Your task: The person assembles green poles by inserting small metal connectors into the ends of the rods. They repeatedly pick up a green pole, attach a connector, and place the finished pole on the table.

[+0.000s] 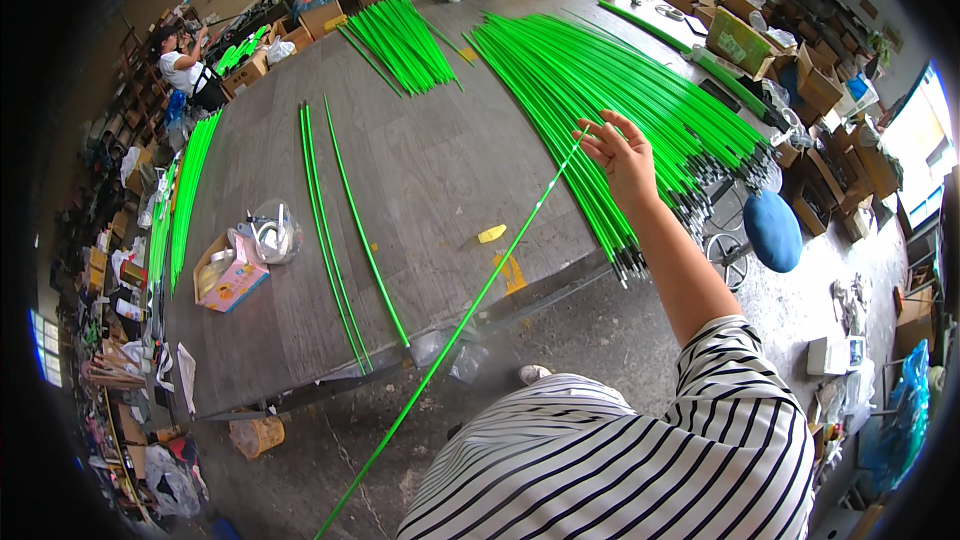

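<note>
My right hand (pixel 625 160) is raised above the table's right part, thumb and fingers closed around the upper end of a long thin green rod (pixel 432 372). The rod slants down to the lower left, past the table's near edge and out of the picture; a whitish stretch shows below my fingers. Behind my hand a wide fan of green rods (pixel 560 70) lies on the table, many with dark ends toward me. Left of the held rod, a single green rod (pixel 360 210) and a pair of green rods (pixel 318 220) lie apart. My left hand is out of view.
The grey table (pixel 430 160) also bears a bundle of green rods (pixel 400 45), a pink box (pixel 235 275), a clear tub (pixel 275 230) and a small yellow piece (pixel 491 234). A blue stool (pixel 772 231) stands right. Another person (pixel 188 65) works at far left. Cardboard boxes line the right.
</note>
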`<state>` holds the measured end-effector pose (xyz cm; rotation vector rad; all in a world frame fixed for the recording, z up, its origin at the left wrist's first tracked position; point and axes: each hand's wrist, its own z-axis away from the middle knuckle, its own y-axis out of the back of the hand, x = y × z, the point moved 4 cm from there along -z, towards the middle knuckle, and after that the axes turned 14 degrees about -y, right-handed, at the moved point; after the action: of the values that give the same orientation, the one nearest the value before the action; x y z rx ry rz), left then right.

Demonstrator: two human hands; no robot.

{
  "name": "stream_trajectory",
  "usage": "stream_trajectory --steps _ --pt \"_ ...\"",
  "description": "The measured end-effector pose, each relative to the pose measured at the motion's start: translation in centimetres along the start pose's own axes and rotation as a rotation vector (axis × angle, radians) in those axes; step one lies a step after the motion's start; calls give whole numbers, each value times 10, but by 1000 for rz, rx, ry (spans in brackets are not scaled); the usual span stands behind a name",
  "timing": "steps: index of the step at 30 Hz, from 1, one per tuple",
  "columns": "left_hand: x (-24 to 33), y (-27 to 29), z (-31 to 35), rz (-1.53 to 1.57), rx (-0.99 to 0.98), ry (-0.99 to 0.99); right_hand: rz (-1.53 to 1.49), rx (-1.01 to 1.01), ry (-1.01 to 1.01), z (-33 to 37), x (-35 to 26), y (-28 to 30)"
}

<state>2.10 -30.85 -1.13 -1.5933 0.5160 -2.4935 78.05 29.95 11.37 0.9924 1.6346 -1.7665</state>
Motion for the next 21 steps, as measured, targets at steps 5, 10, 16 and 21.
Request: stream_trajectory --steps 5,10,16,21 --pt "-2 -4 3 105 -31 21 -84 27 -157 -13 4 15" --pt "0 1 2 270 -74 66 -118 -75 -355 -23 4 21" --pt "11 28 -13 431 -185 70 -8 -22 -327 -18 1 16" --pt "16 33 -10 290 -117 -97 -42 -36 -316 -12 7 14"
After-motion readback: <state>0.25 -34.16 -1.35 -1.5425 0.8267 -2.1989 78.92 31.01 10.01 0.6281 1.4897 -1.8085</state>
